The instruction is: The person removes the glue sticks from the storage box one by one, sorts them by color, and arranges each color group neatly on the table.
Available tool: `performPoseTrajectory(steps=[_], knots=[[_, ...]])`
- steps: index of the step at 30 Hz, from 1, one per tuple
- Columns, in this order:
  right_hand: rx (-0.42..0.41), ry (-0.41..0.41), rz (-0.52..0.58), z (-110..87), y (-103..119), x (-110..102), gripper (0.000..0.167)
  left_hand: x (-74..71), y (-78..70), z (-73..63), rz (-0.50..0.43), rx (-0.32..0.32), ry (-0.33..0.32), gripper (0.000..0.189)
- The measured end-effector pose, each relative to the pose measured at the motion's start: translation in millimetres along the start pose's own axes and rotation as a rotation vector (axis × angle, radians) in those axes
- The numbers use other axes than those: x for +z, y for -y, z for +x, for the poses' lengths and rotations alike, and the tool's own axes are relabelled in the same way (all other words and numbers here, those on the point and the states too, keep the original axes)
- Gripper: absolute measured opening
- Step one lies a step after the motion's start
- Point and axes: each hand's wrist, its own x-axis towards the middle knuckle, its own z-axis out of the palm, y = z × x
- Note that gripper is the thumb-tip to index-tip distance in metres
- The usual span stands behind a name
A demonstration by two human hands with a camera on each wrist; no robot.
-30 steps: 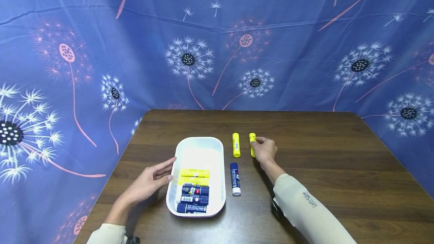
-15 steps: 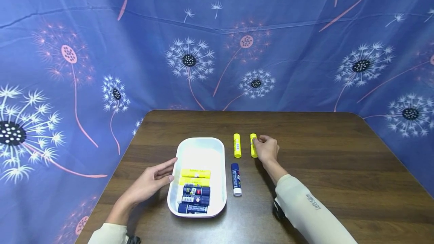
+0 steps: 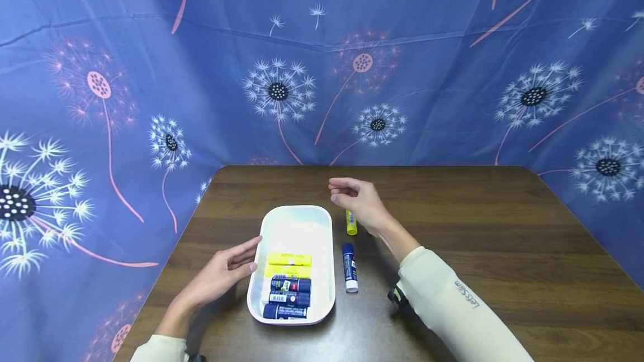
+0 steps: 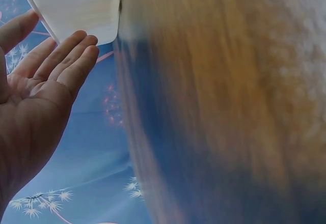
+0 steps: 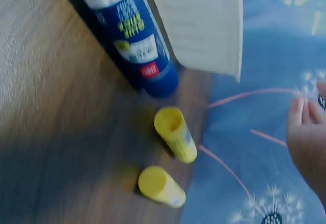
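Observation:
Fingers straight, my left hand (image 3: 221, 270) touches the left rim of a white tray (image 3: 330, 289) in the head view. Inside the tray lie two yellow glue sticks (image 3: 289, 259) and three dark blue ones (image 3: 290, 298). My right hand (image 3: 364, 205), fingers extended and holding nothing, hovers above a yellow glue stick (image 3: 351, 225) right of the tray and covers its far end. A second yellow glue stick (image 5: 162, 186) lies beside it in the right wrist view, almost hidden by the hand in the head view. A blue glue stick with a white end (image 3: 349, 268) lies nearer.
The brown wooden table (image 3: 503, 250) extends far to the right. A blue dandelion-print cloth (image 3: 427, 71) hangs behind it and along its left side. In the left wrist view, the tray's end (image 4: 81, 15) shows just beyond the fingers.
My right hand has let go of the right-hand yellow glue stick, risen and moved left over the other one. My left hand has stayed at the tray.

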Motion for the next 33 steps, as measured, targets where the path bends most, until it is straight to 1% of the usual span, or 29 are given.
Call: performPoseTrajectory(steps=[2, 4, 7, 10, 13, 16, 19, 23, 29, 33], knots=[[-0.014, 0.13, 0.006, 1.2, -2, 10, 0.043, -0.6, -0.6, 0.1, -0.001, -0.005, -0.002, 0.06], [-0.016, 0.242, -0.007, 2.9, -6, 21, 0.045, -0.7, -0.2, -0.4, -0.011, -0.016, 0.0, 0.06], [-0.025, 0.391, -0.091, 5.4, -10, 38, 0.046, -0.7, 1.9, -1.0, -0.02, -0.026, 0.004, 0.06], [-0.021, 0.507, -0.185, 8.2, -11, 54, 0.046, -0.7, 3.3, -0.7, -0.025, -0.025, 0.007, 0.06], [-0.006, 0.592, -0.245, 10.6, -15, 68, 0.043, -0.7, 2.9, 0.4, -0.027, -0.016, 0.0, 0.06], [0.013, 0.638, -0.284, 11.0, -19, 78, 0.04, -0.1, 2.3, 0.3, -0.033, -0.014, -0.006, 0.06], [0.035, 0.661, -0.327, 10.4, -23, 84, 0.038, 0.6, 1.9, 0.0, -0.027, 0.001, 0.005, 0.061], [0.063, 0.682, -0.378, 10.5, -28, 89, 0.035, 0.4, 0.8, -0.7, -0.019, 0.021, 0.011, 0.06], [0.124, 0.689, -0.441, 10.1, -33, 95, 0.034, -0.8, -0.2, -0.3, -0.022, 0.024, 0.015, 0.06], [0.127, 0.707, -0.479, 9.4, -35, 100, 0.037, -1.4, 0.0, -0.7, -0.024, 0.025, 0.019, 0.061]])
